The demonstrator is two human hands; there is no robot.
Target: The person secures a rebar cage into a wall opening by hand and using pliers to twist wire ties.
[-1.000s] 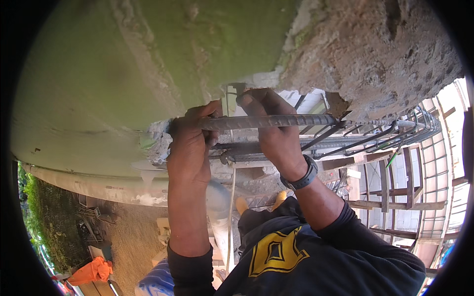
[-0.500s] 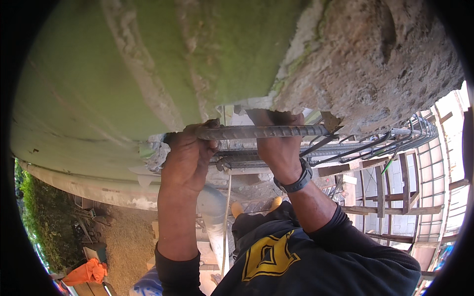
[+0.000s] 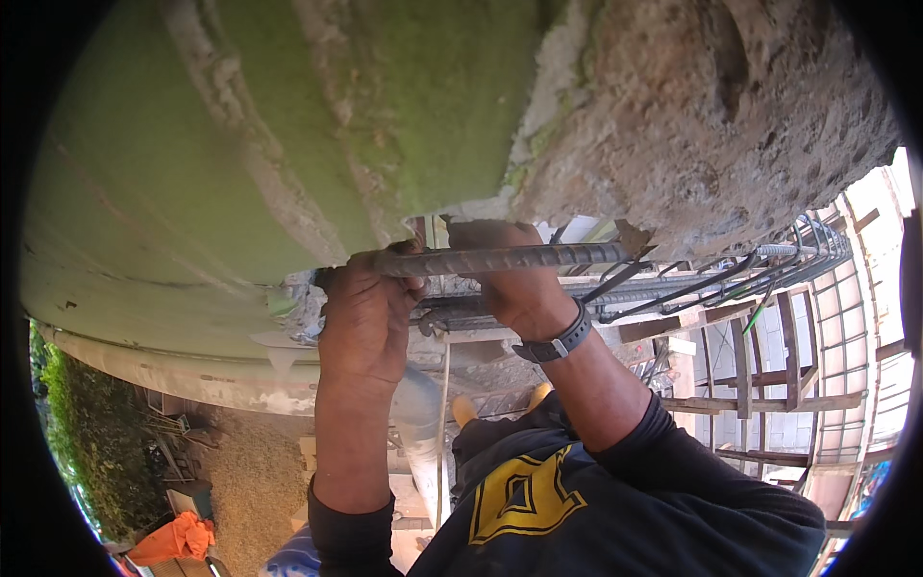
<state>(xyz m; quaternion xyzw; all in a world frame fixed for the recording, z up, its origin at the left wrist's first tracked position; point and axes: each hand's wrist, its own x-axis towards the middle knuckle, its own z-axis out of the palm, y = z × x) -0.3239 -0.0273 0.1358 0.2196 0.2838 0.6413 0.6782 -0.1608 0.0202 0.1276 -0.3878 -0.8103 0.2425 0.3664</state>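
A ribbed steel rebar [image 3: 510,258] runs across the gap below the broken edge of the wall. My left hand [image 3: 363,308] is at the rebar's left end, its fingers curled in close behind the bar; whatever they pinch is hidden. Behind the same rebar, my right hand [image 3: 510,288] reaches up into the gap, with a dark watch [image 3: 558,344] on its wrist. The wall edge and the bar cover its fingers. Just under both hands lie more rebars [image 3: 461,310], one with a hooked end.
The green wall [image 3: 404,115] and rough concrete [image 3: 692,125] loom close above my hands. A rebar cage [image 3: 817,252] and wooden framing [image 3: 793,351] stretch to the right. A grey pipe [image 3: 418,413] and a thin rod [image 3: 441,423] stand below. Orange cloth [image 3: 173,539] lies at lower left.
My right hand has shifted left and deeper behind the rebar, its watch moving left too. My left hand stays at the bar's end. The whole view has shifted slightly.
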